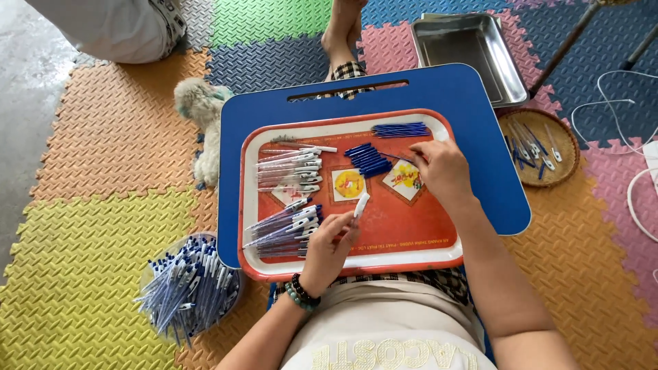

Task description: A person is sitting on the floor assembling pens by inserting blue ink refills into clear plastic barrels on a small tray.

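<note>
White pen barrel (361,204), held upright in the left hand (329,245), fingers pinched around its lower end, above the red tray (411,236). Right hand (442,170), fingers curled narrow, touches the blue refills (369,159). Step judged: fitting a refill; the next move calls for aligning one with the barrel's opening.

Steel tray (473,51), wicker basket (541,147), fluffy toy (202,109), white cable (617,103), foam floor mats (103,137)
</note>
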